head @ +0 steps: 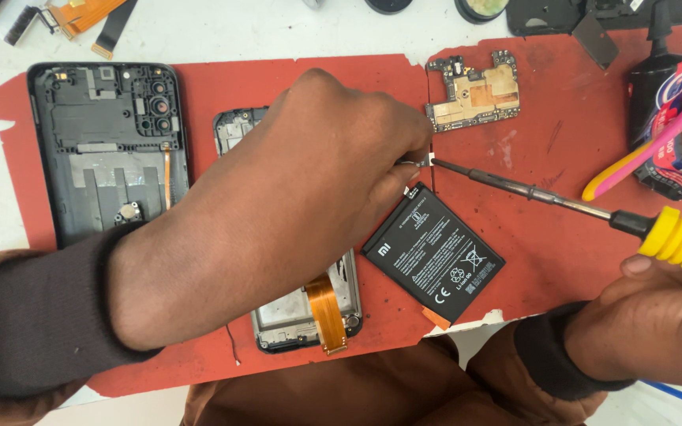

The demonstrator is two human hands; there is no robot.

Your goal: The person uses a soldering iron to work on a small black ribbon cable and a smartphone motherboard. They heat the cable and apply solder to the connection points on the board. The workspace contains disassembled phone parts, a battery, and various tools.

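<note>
My left hand [294,205] reaches across an opened phone frame [309,315] on the red mat [515,237] and pinches a small metal part [422,160] at its fingertips. My right hand [649,315] grips a yellow-handled screwdriver [672,234]; its dark shaft runs up-left and the tip touches that small part. A black flat battery [433,254] lies just below the tip. The phone frame is mostly hidden under my left hand; an orange flex cable [325,309] shows at its lower end.
A black phone back cover [108,146] lies on the mat at left. A circuit board [474,91] sits at the top middle. A black glue tube [657,102] and a pink-and-yellow tool [649,146] lie at right. Flex cables [80,16] rest on the white table at top left.
</note>
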